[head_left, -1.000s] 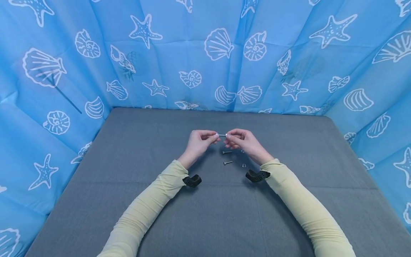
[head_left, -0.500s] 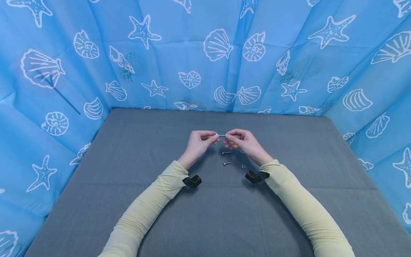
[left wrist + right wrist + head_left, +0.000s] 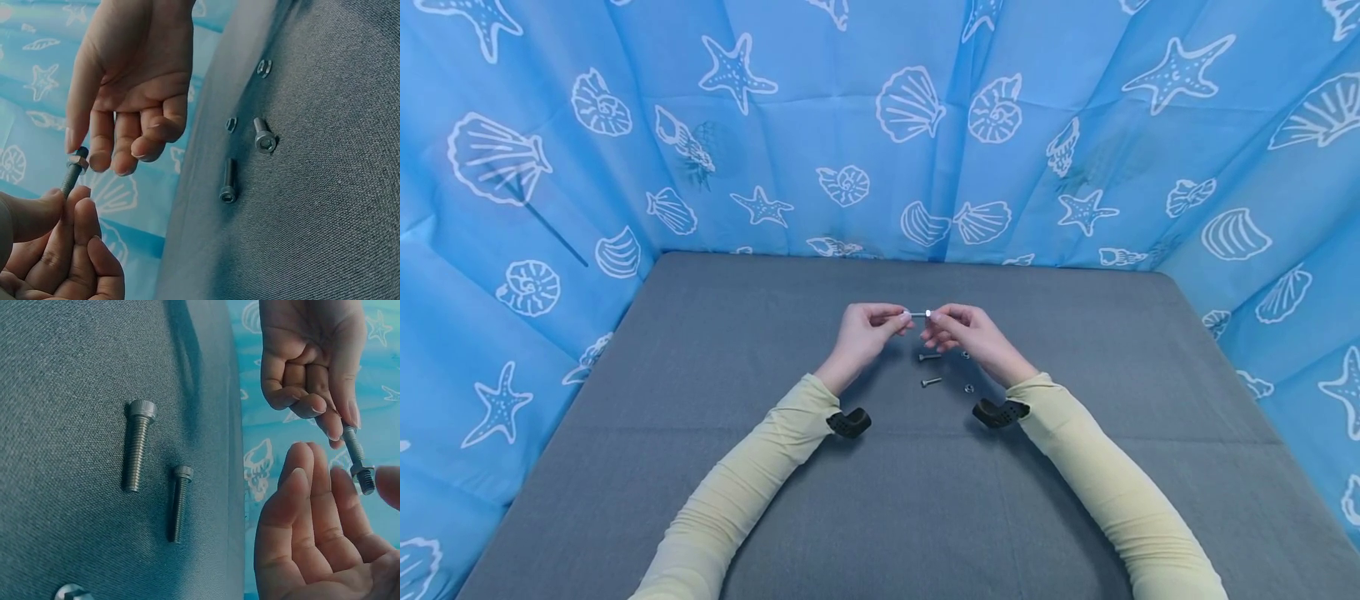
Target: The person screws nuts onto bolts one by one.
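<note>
My left hand (image 3: pixel 868 329) pinches a bolt (image 3: pixel 68 182) between thumb and fingers, its threaded end pointing toward my right hand (image 3: pixel 966 327). A hex nut (image 3: pixel 78 162) sits on the thread just short of the bolt's tip. In the right wrist view, the thumb (image 3: pixel 389 486) and fingers of the right hand stand on either side of the nut, with small gaps showing. The bolt's head is hidden in the left hand's grip. Both hands are raised above the grey table (image 3: pixel 880 517).
Two loose socket-head bolts, a thicker one (image 3: pixel 137 447) and a thinner one (image 3: pixel 180 503), lie on the cloth below the hands. Beside them lie two nuts, one farther (image 3: pixel 966 355) and one nearer (image 3: pixel 969 388). A blue shell-print curtain (image 3: pixel 850 125) surrounds the table.
The right hand's fingers have loosened from the bolt's end, so the nut now shows in the head view. My left hand keeps its pinch in the same place.
</note>
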A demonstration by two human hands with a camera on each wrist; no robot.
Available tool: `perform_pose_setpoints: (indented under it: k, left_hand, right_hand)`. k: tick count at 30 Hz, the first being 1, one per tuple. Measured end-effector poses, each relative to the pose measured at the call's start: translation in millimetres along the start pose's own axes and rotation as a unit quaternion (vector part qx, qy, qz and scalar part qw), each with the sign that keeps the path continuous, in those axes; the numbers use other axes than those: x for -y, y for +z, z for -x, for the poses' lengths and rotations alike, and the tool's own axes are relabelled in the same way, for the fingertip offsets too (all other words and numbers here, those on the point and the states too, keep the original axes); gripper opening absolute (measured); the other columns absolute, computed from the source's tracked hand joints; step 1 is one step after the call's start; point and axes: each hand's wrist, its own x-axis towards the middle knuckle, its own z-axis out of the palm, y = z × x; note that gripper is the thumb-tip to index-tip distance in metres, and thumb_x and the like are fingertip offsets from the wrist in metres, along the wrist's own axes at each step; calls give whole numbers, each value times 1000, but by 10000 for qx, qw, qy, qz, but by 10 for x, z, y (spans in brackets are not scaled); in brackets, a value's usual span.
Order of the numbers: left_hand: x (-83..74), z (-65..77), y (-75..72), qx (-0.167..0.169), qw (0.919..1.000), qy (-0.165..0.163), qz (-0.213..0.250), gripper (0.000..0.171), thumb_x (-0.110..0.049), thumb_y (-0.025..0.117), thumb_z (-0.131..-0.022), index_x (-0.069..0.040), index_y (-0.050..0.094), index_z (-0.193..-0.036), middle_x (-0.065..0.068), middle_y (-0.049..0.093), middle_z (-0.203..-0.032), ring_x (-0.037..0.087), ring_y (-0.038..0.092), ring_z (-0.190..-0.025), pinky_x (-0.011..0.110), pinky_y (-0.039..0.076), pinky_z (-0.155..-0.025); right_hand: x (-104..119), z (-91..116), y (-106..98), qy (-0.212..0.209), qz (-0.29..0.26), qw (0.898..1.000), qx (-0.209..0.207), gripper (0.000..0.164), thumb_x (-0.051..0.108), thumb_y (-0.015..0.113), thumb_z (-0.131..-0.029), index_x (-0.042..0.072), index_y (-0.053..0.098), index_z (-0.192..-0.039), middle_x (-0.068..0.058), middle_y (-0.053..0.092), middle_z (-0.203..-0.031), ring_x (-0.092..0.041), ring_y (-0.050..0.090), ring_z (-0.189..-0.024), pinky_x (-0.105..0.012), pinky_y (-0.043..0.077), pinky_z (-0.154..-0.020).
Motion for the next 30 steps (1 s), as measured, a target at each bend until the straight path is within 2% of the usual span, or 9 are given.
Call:
perform_pose_setpoints:
  k: [3,8,12,17,21,24,30]
  left_hand:
    - [0,1,3,-13,10000,5,3,26,-17,68,-91,3,70,-108,8,73,-88,36,66,-94,52,50,-85]
    - [1,8,11,-30,10000,8,-39,27,-16,68,-91,5,69,-108,9,72,-88,35,67,-93,52,51,-84]
    - [5,7,21,-23,10000,66,-40,25,-15,68,-91,4,70,-106,9,72,-87,35,67,-91,52,51,-84]
    - [6,10,26,-11,10000,76,48,22,-13,68,-91,3,70,-105,9,72,-86,38,66,-92,52,51,-85]
    - [6,15,25,-11,10000,2,92,21,-13,67,-91,2,70,-104,9,72,-86,38,66,-92,51,51,-85]
    - [7,18,25,-6,10000,-11,44,21,-14,67,-91,2,71,-105,9,72,-87,36,67,-92,50,52,-85]
    - [-3,26,25,16,10000,56,50,21,-14,68,-91,2,71,-104,10,72,-87,37,67,-92,51,51,-85]
  right_hand:
    - [0,3,2,-11,-81,10000,-35,42,28,51,-101,-8,50,-121,-23,64,-103,-23,67,-86,-47,53,-82]
    - [0,10,-1,-166,-33,9997,-162,37,22,56,-99,-5,50,-123,-31,60,-112,-24,67,-88,-56,48,-87]
    - [-2,7,-6,-82,91,9998,-146,35,24,55,-100,-6,54,-118,-26,63,-108,-23,67,-87,-50,52,-84]
    - [-13,17,-15,-8,-5,9999,-118,39,26,53,-100,-6,52,-121,-20,65,-104,-21,67,-85,-41,54,-79]
    - [-17,33,-18,-218,-2,9996,-151,33,20,57,-98,-2,51,-123,-23,64,-109,-23,67,-88,-48,53,-82]
    - [-8,33,-14,-239,137,9995,-165,32,20,58,-98,-3,52,-120,-25,63,-110,-24,67,-89,-53,50,-85]
    - [19,30,-4,41,127,9998,-126,41,32,53,-100,-6,54,-115,-22,64,-105,-22,67,-86,-45,54,-81]
